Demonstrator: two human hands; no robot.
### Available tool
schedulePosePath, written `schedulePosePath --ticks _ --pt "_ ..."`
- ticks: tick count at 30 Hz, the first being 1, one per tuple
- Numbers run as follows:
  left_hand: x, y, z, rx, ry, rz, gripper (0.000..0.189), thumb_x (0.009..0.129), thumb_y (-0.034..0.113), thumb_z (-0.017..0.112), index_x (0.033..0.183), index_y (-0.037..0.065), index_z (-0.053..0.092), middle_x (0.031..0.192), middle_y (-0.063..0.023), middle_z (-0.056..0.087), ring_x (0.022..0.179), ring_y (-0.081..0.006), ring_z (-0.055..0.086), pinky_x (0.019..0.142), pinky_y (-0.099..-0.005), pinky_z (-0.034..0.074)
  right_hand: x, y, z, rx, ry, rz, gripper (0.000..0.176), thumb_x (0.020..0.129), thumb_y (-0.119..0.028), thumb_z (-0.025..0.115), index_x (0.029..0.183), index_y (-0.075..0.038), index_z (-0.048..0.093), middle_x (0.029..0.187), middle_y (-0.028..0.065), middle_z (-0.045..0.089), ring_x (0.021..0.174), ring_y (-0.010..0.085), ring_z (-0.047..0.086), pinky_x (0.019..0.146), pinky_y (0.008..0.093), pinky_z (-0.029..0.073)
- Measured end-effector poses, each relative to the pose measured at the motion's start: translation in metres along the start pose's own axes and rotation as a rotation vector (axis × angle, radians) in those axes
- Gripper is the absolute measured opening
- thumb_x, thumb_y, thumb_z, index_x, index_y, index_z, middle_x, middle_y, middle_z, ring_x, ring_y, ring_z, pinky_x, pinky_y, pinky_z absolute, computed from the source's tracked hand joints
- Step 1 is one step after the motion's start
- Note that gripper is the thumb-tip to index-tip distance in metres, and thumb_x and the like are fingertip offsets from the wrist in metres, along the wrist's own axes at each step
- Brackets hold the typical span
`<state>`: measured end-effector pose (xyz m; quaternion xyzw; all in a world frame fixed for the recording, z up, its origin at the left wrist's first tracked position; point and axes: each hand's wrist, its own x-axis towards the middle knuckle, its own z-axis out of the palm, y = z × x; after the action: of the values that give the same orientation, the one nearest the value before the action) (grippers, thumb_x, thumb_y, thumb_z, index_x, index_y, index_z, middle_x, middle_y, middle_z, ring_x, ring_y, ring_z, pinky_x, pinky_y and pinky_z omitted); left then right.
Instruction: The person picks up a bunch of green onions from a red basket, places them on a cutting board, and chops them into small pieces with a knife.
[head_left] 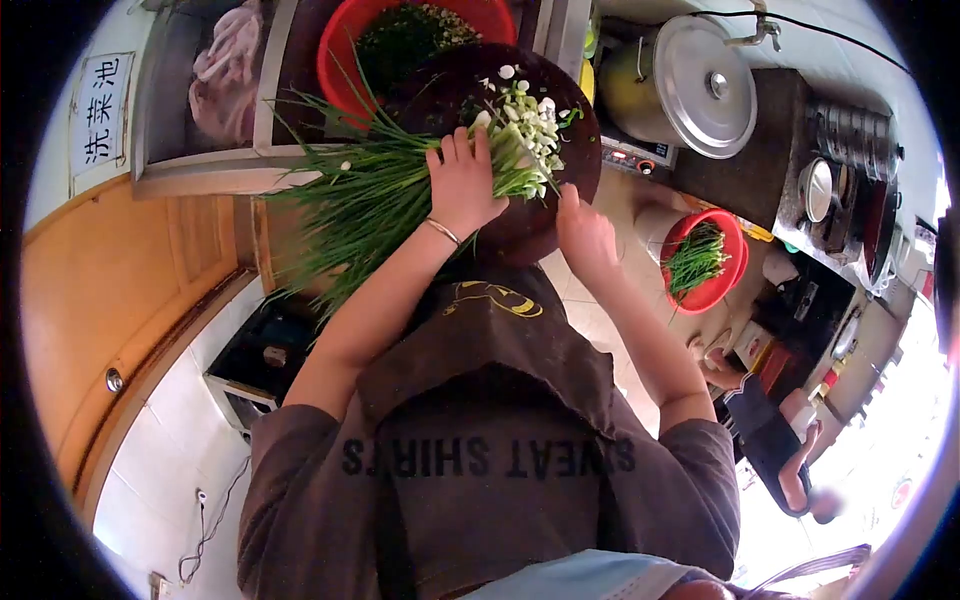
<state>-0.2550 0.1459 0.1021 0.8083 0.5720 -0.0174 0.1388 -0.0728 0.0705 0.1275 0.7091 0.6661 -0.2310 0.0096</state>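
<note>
A large bunch of green onions (370,190) lies across a round dark chopping board (575,150), its long leaves hanging off to the left. My left hand (465,180) presses down on the bunch near its white ends, fingers curled over the stalks. Beside the cut ends, my right hand (587,235) is closed around the handle of a knife, and only a thin part of the blade (548,178) shows by the stalks. Chopped white and pale green pieces (540,120) are scattered on the board just beyond the knife.
Behind the board stands a red basin (345,60) with chopped greens, beside a metal sink (200,180) holding raw meat (228,80). A lidded pot (705,85) is at the back right. A red bucket (735,270) holds more greens. Another person (765,440) is at the far right.
</note>
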Motion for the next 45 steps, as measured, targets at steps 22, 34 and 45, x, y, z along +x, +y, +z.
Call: schedulePosePath --ticks 22,34,45 --pt "-0.01 -0.008 0.0 -0.015 0.065 -0.104 0.104 0.053 0.042 0.083 0.135 -0.001 0.036 0.126 -0.0204 0.044 0.112 -0.0362 0.044 0.092 -0.0494 0.036 -0.003 -0.007 -0.042 0.246 -0.049 -0.016 0.017 0.095 -0.02 0.043 0.103 -0.005 0.041 0.075 0.0253 0.063 0.072 0.0467 0.061 0.066 0.0554 0.049" --pt "-0.008 -0.006 -0.004 -0.031 0.068 -0.115 0.103 0.049 0.041 0.084 0.132 0.0 0.04 0.125 -0.0206 0.046 0.111 -0.0339 0.046 0.09 -0.0475 0.037 0.065 -0.022 0.013 0.042 -0.027 -0.056 0.018 0.088 -0.009 0.046 0.104 -0.001 0.043 0.074 0.0224 0.064 0.071 0.0415 0.065 0.062 0.0518 0.052" --pt "-0.01 -0.01 -0.005 -0.018 0.045 -0.121 0.105 0.051 0.041 0.085 0.134 -0.002 0.036 0.128 -0.0222 0.044 0.113 -0.0358 0.045 0.092 -0.0491 0.036 -0.02 -0.004 -0.005 0.154 -0.141 0.092 0.014 0.093 -0.017 0.047 0.099 -0.007 0.04 0.069 0.0241 0.061 0.069 0.0457 0.062 0.063 0.0569 0.048"
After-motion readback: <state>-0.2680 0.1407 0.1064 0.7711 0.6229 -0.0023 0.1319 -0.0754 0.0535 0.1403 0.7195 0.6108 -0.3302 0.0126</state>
